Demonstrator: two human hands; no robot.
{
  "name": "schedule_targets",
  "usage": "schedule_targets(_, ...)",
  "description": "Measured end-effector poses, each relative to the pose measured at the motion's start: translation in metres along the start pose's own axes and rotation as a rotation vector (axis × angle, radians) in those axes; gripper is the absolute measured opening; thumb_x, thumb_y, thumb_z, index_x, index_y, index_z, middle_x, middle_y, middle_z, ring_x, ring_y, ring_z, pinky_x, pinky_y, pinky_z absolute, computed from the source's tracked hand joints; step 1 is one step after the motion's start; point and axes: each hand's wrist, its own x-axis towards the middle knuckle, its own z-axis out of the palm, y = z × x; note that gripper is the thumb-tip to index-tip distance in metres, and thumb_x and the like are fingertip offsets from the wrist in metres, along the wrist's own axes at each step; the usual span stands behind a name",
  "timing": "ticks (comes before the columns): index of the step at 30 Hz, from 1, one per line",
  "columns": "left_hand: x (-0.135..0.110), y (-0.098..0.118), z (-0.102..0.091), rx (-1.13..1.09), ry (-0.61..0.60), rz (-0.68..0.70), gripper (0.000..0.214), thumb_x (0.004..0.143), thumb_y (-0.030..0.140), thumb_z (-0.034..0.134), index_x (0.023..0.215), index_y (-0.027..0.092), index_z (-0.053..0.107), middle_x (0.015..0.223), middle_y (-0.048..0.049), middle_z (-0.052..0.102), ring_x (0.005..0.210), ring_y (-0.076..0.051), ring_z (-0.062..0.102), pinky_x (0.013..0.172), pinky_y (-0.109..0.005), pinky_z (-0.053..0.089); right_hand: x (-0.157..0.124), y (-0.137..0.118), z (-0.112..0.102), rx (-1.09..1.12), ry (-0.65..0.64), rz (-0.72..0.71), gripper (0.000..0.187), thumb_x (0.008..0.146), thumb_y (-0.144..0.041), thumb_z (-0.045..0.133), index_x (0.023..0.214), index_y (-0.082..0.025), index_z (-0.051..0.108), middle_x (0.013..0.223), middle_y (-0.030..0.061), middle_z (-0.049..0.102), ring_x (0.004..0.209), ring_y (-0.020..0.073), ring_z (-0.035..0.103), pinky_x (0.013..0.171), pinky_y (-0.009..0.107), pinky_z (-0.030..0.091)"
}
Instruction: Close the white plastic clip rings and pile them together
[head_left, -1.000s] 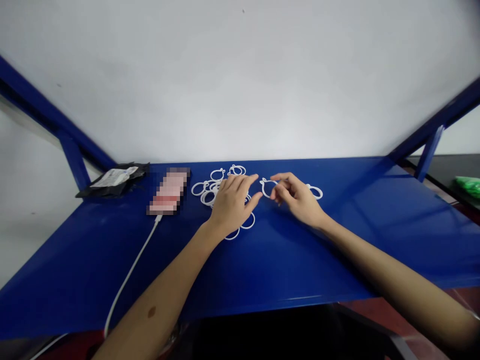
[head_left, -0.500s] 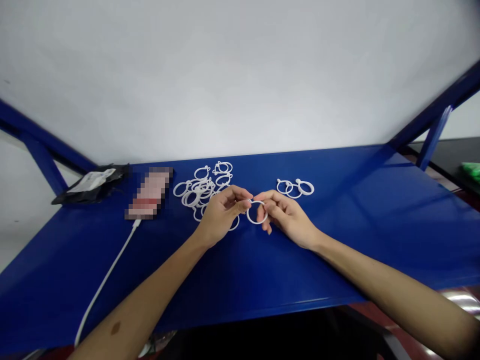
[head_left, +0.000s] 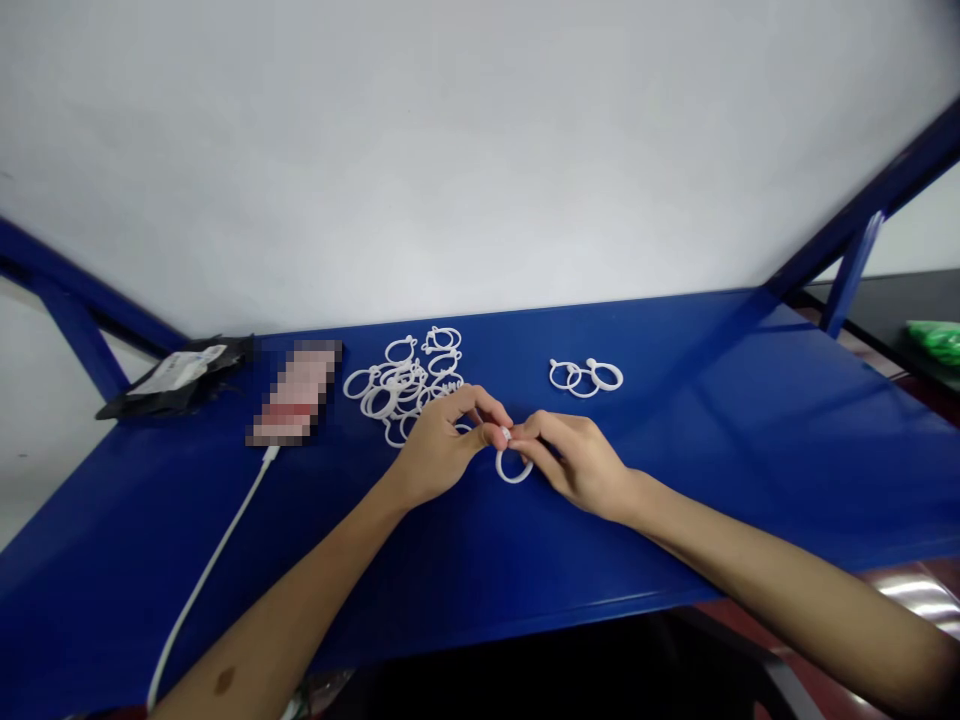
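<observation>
You hold a small white plastic ring (head_left: pixel 514 470) just above the blue metal table (head_left: pixel 750 450). Your left hand (head_left: pixel 435 455) pinches its top between thumb and forefinger, and your right hand (head_left: pixel 581 460) grips it from the other side. Three matching white rings (head_left: pixel 585 376) lie overlapping in a short row well apart to the right. A far larger loose heap of white rings (head_left: pixel 401 385) sits behind your left hand, suggesting most of the work lies ahead. A blurred pinkish phone (head_left: pixel 292 405) on a white cable (head_left: pixel 217 560) and a black pouch (head_left: pixel 172 375) lie at left.
</observation>
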Motion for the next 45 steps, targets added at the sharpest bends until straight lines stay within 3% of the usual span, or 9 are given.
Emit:
schedule_targets(8, 0.001, -0.005, 0.003, 0.081, -0.002, 0.018, 0.017, 0.089, 0.035, 0.066, 0.077, 0.024, 0.068, 0.074, 0.0011, 0.068, 0.072, -0.015, 0.061, 0.067, -0.029, 0.047, -0.001, 0.004, -0.005, -0.176, -0.04, -0.095, 0.018, 0.104, -0.026, 0.046, 0.095, -0.019, 0.061, 0.078, 0.0038, 0.066, 0.065, 0.013, 0.06, 0.06, 0.025, 0.047)
schedule_targets(13, 0.006, -0.011, -0.004, 0.215, 0.046, 0.079, 0.02, 0.091, 0.043, 0.065, 0.083, 0.025, 0.07, 0.079, 0.0006, 0.068, 0.073, -0.016, 0.06, 0.071, -0.031, 0.048, 0.006, 0.01, -0.007, -0.171, -0.015, -0.003, 0.018, 0.104, -0.031, 0.049, 0.102, -0.021, 0.063, 0.09, 0.0049, 0.073, 0.076, 0.015, 0.067, 0.067, 0.027, 0.051)
schedule_targets(19, 0.014, -0.02, -0.03, 0.548, 0.2, 0.171, 0.018, 0.098, 0.034, 0.055, 0.089, 0.023, 0.067, 0.083, -0.0009, 0.07, 0.081, -0.019, 0.058, 0.078, -0.035, 0.047, 0.018, 0.037, -0.037, -0.524, 0.128, 0.155, 0.022, 0.102, -0.029, 0.05, 0.102, -0.019, 0.07, 0.097, 0.0086, 0.073, 0.088, 0.0226, 0.062, 0.078, 0.037, 0.052)
schedule_targets(27, 0.013, -0.029, -0.046, 0.814, 0.005, 0.199, 0.024, 0.083, 0.01, 0.051, 0.092, 0.024, 0.067, 0.086, -0.0026, 0.069, 0.086, -0.024, 0.054, 0.082, -0.042, 0.044, 0.017, 0.073, -0.063, -0.83, 0.177, 0.287, 0.028, 0.098, -0.022, 0.052, 0.114, -0.016, 0.074, 0.106, 0.0169, 0.068, 0.096, 0.0318, 0.053, 0.079, 0.047, 0.05)
schedule_targets(31, 0.016, -0.028, -0.05, 0.788, 0.123, 0.193, 0.027, 0.081, 0.004, 0.046, 0.085, 0.023, 0.064, 0.082, -0.0028, 0.068, 0.084, -0.023, 0.055, 0.077, -0.04, 0.045, 0.018, 0.047, -0.047, -0.653, 0.202, 0.114, 0.03, 0.102, -0.028, 0.047, 0.118, -0.019, 0.071, 0.109, 0.0139, 0.066, 0.099, 0.0276, 0.055, 0.085, 0.045, 0.051)
schedule_targets(34, 0.018, -0.027, -0.051, 0.802, 0.189, 0.209, 0.025, 0.083, 0.004, 0.047, 0.083, 0.023, 0.064, 0.085, -0.0028, 0.071, 0.087, -0.024, 0.057, 0.076, -0.039, 0.045, 0.017, 0.018, -0.02, -0.407, -0.05, -0.057, 0.029, 0.104, -0.03, 0.046, 0.119, -0.021, 0.069, 0.109, 0.0099, 0.067, 0.099, 0.0222, 0.06, 0.089, 0.04, 0.051)
schedule_targets(37, 0.019, -0.026, -0.049, 0.821, 0.199, 0.205, 0.024, 0.083, 0.004, 0.048, 0.083, 0.022, 0.064, 0.086, -0.0026, 0.072, 0.088, -0.024, 0.057, 0.079, -0.039, 0.046, 0.014, 0.0, 0.009, -0.367, -0.253, -0.167, 0.031, 0.104, -0.031, 0.046, 0.124, -0.017, 0.066, 0.113, 0.0113, 0.065, 0.1, 0.0224, 0.06, 0.088, 0.04, 0.051)
schedule_targets(40, 0.018, -0.027, -0.046, 0.827, 0.162, 0.193, 0.024, 0.084, 0.004, 0.047, 0.085, 0.021, 0.065, 0.085, -0.0029, 0.071, 0.087, -0.023, 0.056, 0.082, -0.04, 0.046, 0.012, -0.001, 0.028, -0.423, -0.313, -0.183, 0.033, 0.102, -0.031, 0.051, 0.127, -0.015, 0.063, 0.118, 0.0138, 0.062, 0.1, 0.024, 0.058, 0.085, 0.041, 0.05)
schedule_targets(45, 0.015, -0.025, -0.038, 0.804, 0.138, 0.219, 0.023, 0.088, 0.008, 0.047, 0.088, 0.021, 0.066, 0.086, -0.003, 0.071, 0.088, -0.023, 0.056, 0.086, -0.041, 0.047, 0.013, 0.006, 0.029, -0.432, -0.297, -0.068, 0.02, 0.102, -0.025, 0.05, 0.101, -0.014, 0.067, 0.108, 0.0124, 0.061, 0.093, 0.0214, 0.058, 0.081, 0.039, 0.05)
